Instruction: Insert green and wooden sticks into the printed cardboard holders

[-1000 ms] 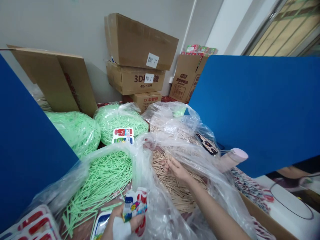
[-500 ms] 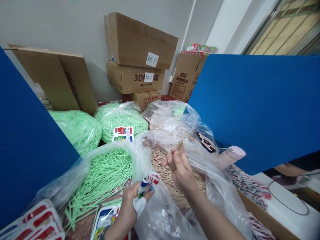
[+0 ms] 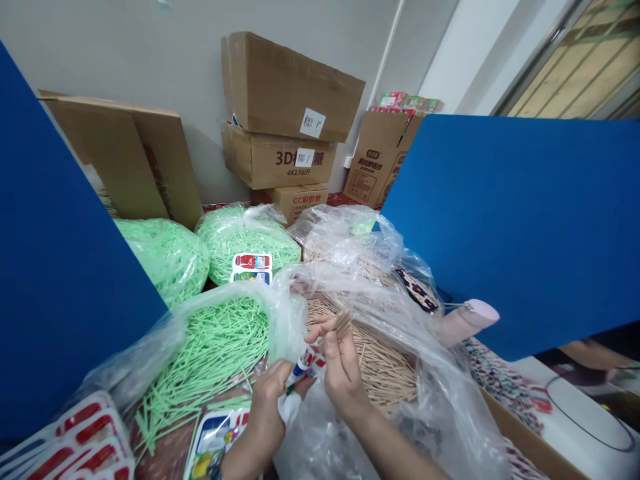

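My left hand [image 3: 273, 400], low in the centre, is closed on a curled printed packet [image 3: 300, 368] in white, red and blue. Just right of it, my right hand [image 3: 340, 363] pinches a small bundle of brown sticks [image 3: 343, 325] close to the packet's upper end. Beneath and right of my right hand, loose brown sticks [image 3: 385, 373] lie in an open clear plastic bag. Left of my hands, another open bag holds light green sticks [image 3: 220, 340]. A printed packet [image 3: 215, 433] lies flat beside my left wrist.
Stacked printed packets [image 3: 85, 440] lie at the lower left. Tied bags of green sticks [image 3: 245, 233] and cardboard boxes [image 3: 295, 87] stand behind. Blue panels [image 3: 510, 227] flank both sides. A pale pink cylinder [image 3: 467, 321] is at the right, with a person's arm [image 3: 593, 353] beyond.
My right hand has moved left and down with the brown sticks, closer to the packet in my left hand. The camera view has shifted slightly.
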`<state>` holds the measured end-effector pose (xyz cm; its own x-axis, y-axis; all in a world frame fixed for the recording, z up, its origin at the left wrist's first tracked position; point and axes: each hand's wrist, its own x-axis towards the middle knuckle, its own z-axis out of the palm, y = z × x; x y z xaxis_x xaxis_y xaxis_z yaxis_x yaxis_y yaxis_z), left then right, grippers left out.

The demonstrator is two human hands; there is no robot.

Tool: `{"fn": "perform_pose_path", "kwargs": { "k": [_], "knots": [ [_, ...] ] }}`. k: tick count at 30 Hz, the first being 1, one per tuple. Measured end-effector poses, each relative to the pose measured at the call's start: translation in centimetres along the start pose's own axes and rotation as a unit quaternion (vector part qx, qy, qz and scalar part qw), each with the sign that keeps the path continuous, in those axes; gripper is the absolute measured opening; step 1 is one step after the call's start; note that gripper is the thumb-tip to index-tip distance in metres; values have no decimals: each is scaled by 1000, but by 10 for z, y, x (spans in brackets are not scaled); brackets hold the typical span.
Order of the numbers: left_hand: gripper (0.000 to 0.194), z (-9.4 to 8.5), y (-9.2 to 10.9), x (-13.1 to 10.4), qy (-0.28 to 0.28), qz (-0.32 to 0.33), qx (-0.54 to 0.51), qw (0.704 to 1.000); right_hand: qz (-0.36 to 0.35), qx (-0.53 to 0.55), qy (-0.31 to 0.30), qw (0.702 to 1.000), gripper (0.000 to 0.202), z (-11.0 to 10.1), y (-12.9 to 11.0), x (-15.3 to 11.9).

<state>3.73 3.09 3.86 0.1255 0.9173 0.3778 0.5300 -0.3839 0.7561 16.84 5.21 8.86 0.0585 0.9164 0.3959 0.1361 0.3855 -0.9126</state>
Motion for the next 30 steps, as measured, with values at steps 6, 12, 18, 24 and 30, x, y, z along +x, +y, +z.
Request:
{"fn": "perform_pose_path", "kwargs": {
  "k": [6, 12, 18, 24, 30],
  "knots": [
    [14, 0, -6, -1, 23, 58, -6, 998, 36, 1, -18, 999, 24, 0, 7, -12],
    [9, -9, -11, 1, -5, 66, 1, 998, -20, -53, -95, 994, 40, -18, 11, -9],
    [17, -18, -1, 8, -35, -19, -52, 998, -113, -176, -221, 953, 47, -29, 3, 1],
    [16, -23, -12, -2, -55, -106, -166, 979, -148, -211, -245, 935, 36, -18, 13, 5],
    [9, -60, -14, -42, -27, -169, -138, 975, -96, -174, -340, 919, 13, 0, 2, 1]
  ]
}}
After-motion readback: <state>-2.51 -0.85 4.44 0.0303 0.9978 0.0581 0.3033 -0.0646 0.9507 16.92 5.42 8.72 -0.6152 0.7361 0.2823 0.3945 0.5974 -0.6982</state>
